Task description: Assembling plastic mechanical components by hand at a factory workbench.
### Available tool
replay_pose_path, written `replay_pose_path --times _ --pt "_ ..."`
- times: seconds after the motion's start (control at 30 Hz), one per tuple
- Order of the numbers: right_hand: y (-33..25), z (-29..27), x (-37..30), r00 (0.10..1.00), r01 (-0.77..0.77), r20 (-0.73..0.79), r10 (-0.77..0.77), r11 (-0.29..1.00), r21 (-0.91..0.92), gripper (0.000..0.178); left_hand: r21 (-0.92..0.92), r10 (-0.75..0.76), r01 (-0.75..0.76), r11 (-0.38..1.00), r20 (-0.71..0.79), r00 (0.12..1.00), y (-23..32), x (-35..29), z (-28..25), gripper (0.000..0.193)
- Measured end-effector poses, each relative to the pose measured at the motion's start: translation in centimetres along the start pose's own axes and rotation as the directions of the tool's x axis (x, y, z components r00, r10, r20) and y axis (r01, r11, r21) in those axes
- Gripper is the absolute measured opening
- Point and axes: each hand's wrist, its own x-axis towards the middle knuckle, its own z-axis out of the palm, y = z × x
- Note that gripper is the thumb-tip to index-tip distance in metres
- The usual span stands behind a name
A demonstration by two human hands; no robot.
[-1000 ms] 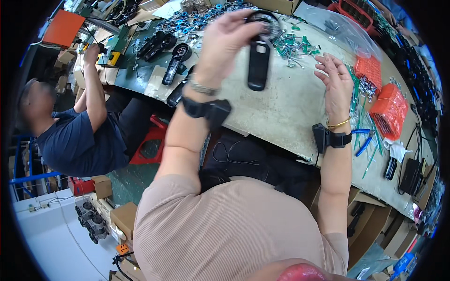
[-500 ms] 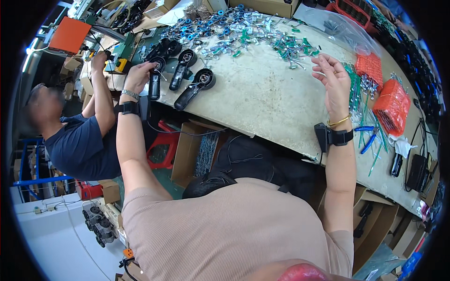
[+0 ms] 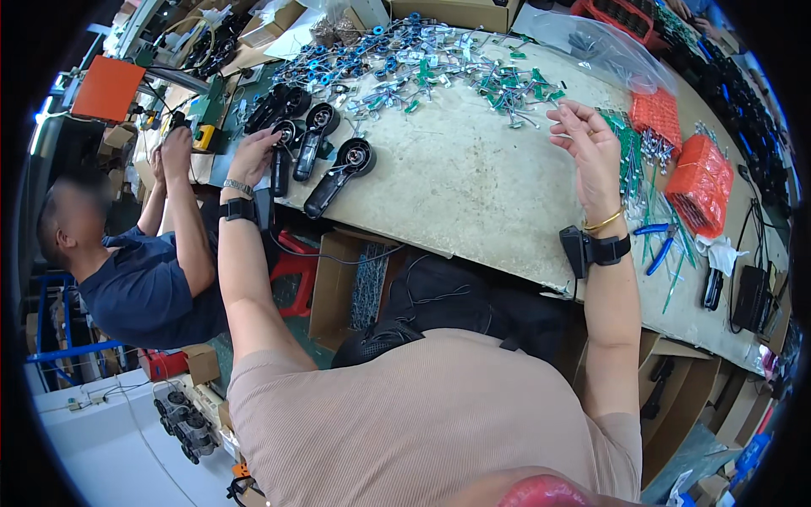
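At the table's [image 3: 473, 186] near edge, left hand [image 3: 251, 158] pinches a black fan housing [image 3: 280, 175], likely steadying it. Right hand [image 3: 591, 150] hovers, apparently empty.

Bright light, fisheye-bent edges

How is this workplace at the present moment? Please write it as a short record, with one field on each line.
Left hand: left hand has fingers at the round end of a black handled casing; firm grip unclear
Right hand: right hand is raised, fingers loosely bent, nothing visible in it
Beside left hand: another black casing, lying on the pale table
Right side: red wrapped bundle, blue-handled cutting tool
Co-worker: person in dark shirt, at left
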Motion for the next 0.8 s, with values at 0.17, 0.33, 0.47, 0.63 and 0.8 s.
replay_pose_path --times 0.17,0.33,0.47,0.63,0.8 --pt "0.0 0.1 0.1 1.0 0.0 -0.001 0.0 1.0 0.003 0.03 0.081 0.066 -0.062 0.995 -0.043 0.997 -0.9 0.4 -0.7 0.039" --pt "-0.2 0.2 0.1 1.0 -0.001 -0.004 0.001 1.0 -0.001 0.03 0.264 0.192 -0.123 0.957 -0.256 0.948 1.5 -3.8 1.8 0.037" --pt "-0.1 -0.2 0.1 1.0 0.013 -0.004 -0.013 1.0 -0.001 0.03 0.172 0.52 -0.491 0.854 -0.289 0.804 4.1 -9.6 6.3 0.034" --pt "-0.1 -0.2 0.1 0.999 0.033 0.005 -0.033 0.999 -0.004 0.029 -0.14 0.538 -0.537 0.832 -0.036 0.842 6.0 -17.0 15.4 0.025" --pt "0.2 0.2 0.2 0.999 0.041 0.016 -0.041 0.999 0.029 0.028 -0.246 0.536 -0.5 0.831 0.109 0.837 4.6 -18.7 23.4 0.024"
